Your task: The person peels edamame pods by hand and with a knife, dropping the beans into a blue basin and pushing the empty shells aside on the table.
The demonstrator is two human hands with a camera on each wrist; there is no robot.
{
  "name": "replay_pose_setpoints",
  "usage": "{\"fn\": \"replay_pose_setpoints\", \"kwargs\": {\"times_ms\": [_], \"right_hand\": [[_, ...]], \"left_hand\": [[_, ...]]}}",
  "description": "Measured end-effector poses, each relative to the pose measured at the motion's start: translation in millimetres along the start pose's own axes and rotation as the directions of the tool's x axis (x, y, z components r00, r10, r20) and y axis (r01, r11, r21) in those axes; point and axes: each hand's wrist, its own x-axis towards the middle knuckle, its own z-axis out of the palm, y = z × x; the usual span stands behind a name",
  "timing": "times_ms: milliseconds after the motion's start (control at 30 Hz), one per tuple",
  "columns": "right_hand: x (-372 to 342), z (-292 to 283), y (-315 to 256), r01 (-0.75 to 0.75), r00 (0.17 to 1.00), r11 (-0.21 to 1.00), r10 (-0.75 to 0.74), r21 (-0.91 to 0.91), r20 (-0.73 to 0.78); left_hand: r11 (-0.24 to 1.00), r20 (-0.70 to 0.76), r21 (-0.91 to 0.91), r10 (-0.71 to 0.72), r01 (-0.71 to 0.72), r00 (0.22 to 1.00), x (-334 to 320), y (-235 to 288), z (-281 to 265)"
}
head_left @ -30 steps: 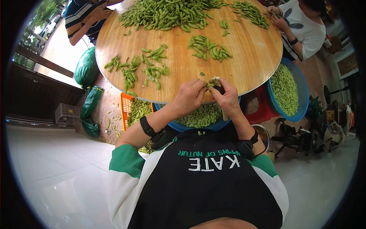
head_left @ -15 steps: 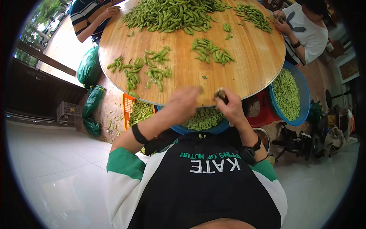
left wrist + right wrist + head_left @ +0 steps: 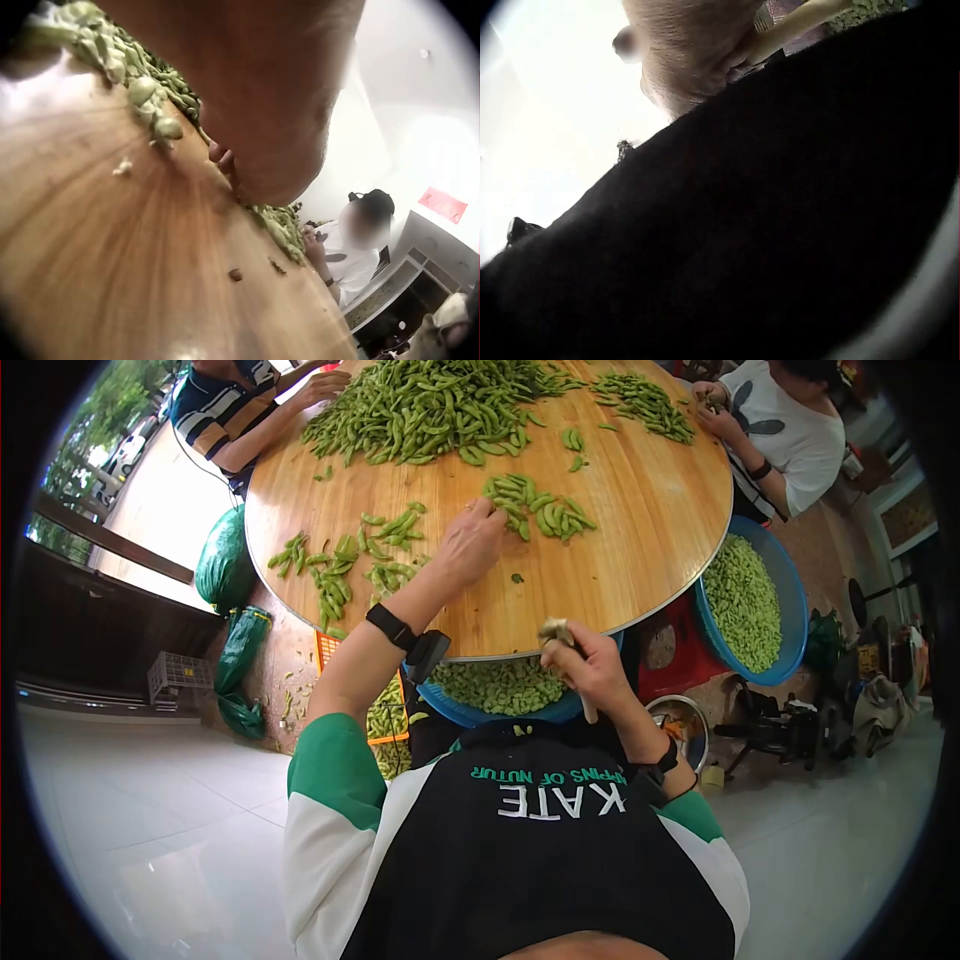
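In the head view, my left hand (image 3: 469,547) reaches over the round wooden table (image 3: 620,565), its fingertips at the edge of a small group of green pods (image 3: 562,517). Its curved fingers show partly in the left wrist view, and whether they pinch a pod is hidden. My right hand (image 3: 598,670) grips a tool with a pale handle (image 3: 589,709) near the table's front edge; a greyish end (image 3: 554,629) sticks out by the thumb. The same handle (image 3: 799,30) shows in the right wrist view. Below the edge stands a blue basin of shelled beans (image 3: 500,688).
A large pod heap (image 3: 420,410) lies at the back, with more pods (image 3: 333,588) at the left. Another blue basin (image 3: 742,608) stands right of the table, an orange crate (image 3: 386,738) lower left. Two people sit across, one in a white shirt (image 3: 790,420).
My left hand has left its place beside the right hand and moved forward over the table to the small pod group. The right hand keeps its grip, slightly lower in view.
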Motion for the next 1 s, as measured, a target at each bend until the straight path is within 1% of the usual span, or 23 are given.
{"fn": "replay_pose_setpoints", "kwargs": {"times_ms": [33,67,100,133,167,200,233,267,300,367,400,433,467,533,567,600,667,733,767,833,900,933,1000], "right_hand": [[2,-4,2,-0.108,0.994,0.973,0.111,0.202,-0.005],[5,-7,3,-0.206,0.976,0.896,0.22,0.394,0.011],[9,-8,3,-0.205,0.973,0.864,0.229,0.459,0.003],[14,-10,2,-0.201,0.974,0.865,0.228,0.46,-0.004],[19,-9,2,-0.165,0.975,0.845,0.216,0.509,-0.044],[23,-7,2,-0.13,0.975,0.822,0.208,0.555,-0.08],[27,-5,0,-0.136,0.974,0.805,0.216,0.577,-0.072],[31,-3,1,-0.138,0.973,0.803,0.218,0.58,-0.071],[34,-1,3,-0.127,0.978,0.797,0.199,0.59,-0.06],[35,1,3,-0.121,0.981,0.791,0.187,0.6,-0.048],[34,2,1,-0.125,0.987,0.773,0.162,0.623,-0.003],[34,3,0,-0.13,0.99,0.753,0.135,0.645,0.041],[32,4,-1,-0.133,0.989,0.752,0.138,0.646,0.043],[29,5,-1,-0.142,0.989,0.702,0.137,0.698,0.063],[29,4,-2,-0.144,0.988,0.704,0.138,0.696,0.065],[28,5,-3,-0.157,0.986,0.684,0.145,0.713,0.078],[25,4,-5,-0.171,0.984,0.663,0.154,0.729,0.091],[22,4,-7,-0.161,0.986,0.601,0.064,0.783,0.154],[23,4,-6,-0.164,0.985,0.602,0.063,0.781,0.157],[23,5,-4,-0.17,0.984,0.658,0.148,0.733,0.095],[22,7,-8,-0.154,0.986,0.691,0.149,0.707,0.07],[22,8,-9,-0.138,0.988,0.719,0.148,0.681,0.044],[24,12,-7,-0.137,0.985,0.728,0.174,0.672,0.013]], "left_hand": [[0.999,-0.046,0.011,0.03,-0.03,0.998,-2,2,-2],[0.998,-0.093,0.023,0.061,-0.06,0.994,-4,5,-3],[0.998,-0.094,0.021,0.067,-0.065,0.993,-5,13,-10],[0.983,-0.01,-0.177,-0.047,0.044,0.999,-5,25,-22],[0.918,0.1,-0.357,-0.145,0.171,0.984,-9,36,-32],[0.917,0.105,-0.359,-0.147,0.175,0.984,-13,44,-39],[0.719,0.259,-0.598,-0.244,0.354,0.934,-17,52,-44],[0.433,0.427,-0.744,-0.279,0.51,0.86,-21,58,-48],[0.432,0.431,-0.742,-0.279,0.513,0.858,-26,64,-51],[0.065,0.589,-0.789,-0.199,0.61,0.783,-35,74,-53],[0.062,0.592,-0.788,-0.199,0.612,0.781,-38,77,-54],[0.023,0.594,-0.791,-0.211,0.612,0.776,-41,80,-55],[-0.016,0.598,-0.792,-0.224,0.61,0.77,-43,82,-56],[-0.044,0.6,-0.794,-0.222,0.607,0.769,-48,77,-51],[-0.068,0.597,-0.798,-0.219,0.598,0.772,-49,75,-49],[-0.07,0.595,-0.8,-0.22,0.596,0.773,-50,76,-50],[-0.072,0.539,-0.84,-0.227,0.538,0.811,-52,79,-50],[-0.067,0.525,-0.849,-0.225,0.524,0.821,-52,80,-51],[-0.062,0.511,-0.858,-0.221,0.511,0.831,-53,80,-52],[-0.044,0.489,-0.87,-0.222,0.492,0.844,-55,78,-47],[-0.024,0.461,-0.883,-0.224,0.468,0.859,-55,78,-46],[-0.034,0.443,-0.894,-0.226,0.447,0.868,-56,80,-47],[-0.048,0.428,-0.902,-0.23,0.429,0.874,-57,80,-46]]}}
